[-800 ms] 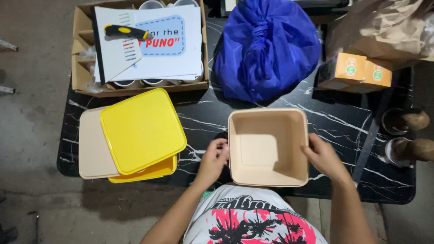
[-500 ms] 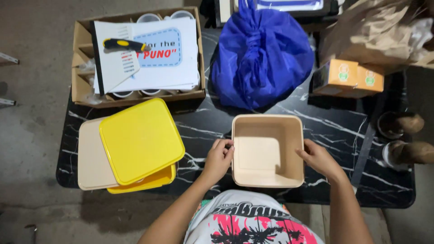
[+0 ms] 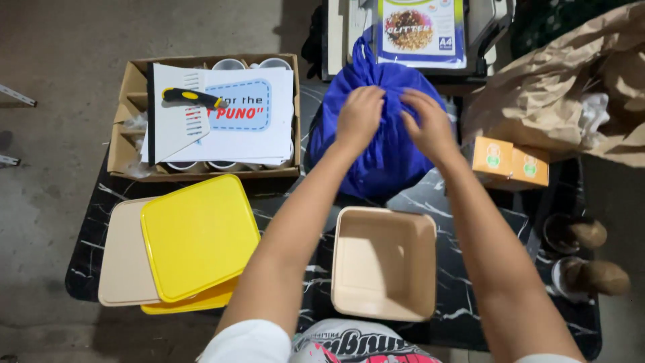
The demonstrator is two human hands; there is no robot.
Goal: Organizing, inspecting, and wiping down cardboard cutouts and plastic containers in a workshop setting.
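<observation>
Left hand [image 3: 359, 114] lies on top of the blue fabric bag [image 3: 383, 158], fingers curled into the gathered cloth near its tied neck, gripping it. Right hand [image 3: 430, 124] sits just beside it on the same bag, fingers likewise bunched into the fabric. Both forearms reach forward across the tabletop [image 3: 490, 208], a black slab with white marbling.

The bag stands at the far middle of the tabletop, full and rounded, neck pointing away from the person.

Below the arms, near the front edge: an open beige square container [image 3: 383, 262], empty, upright. To its left, well apart: a yellow square lid [image 3: 198, 235] stacked over a beige lid [image 3: 124, 259], with another yellow edge showing underneath.

Far left: cardboard box [image 3: 131, 134] holding round cups, covered by printed paper sheets [image 3: 248, 128]; a yellow-and-black utility knife [image 3: 191, 99] lies on the sheets.

Right of the bag: small orange carton [image 3: 510, 163], touching crumpled brown paper [image 3: 571, 94] behind it.
</observation>
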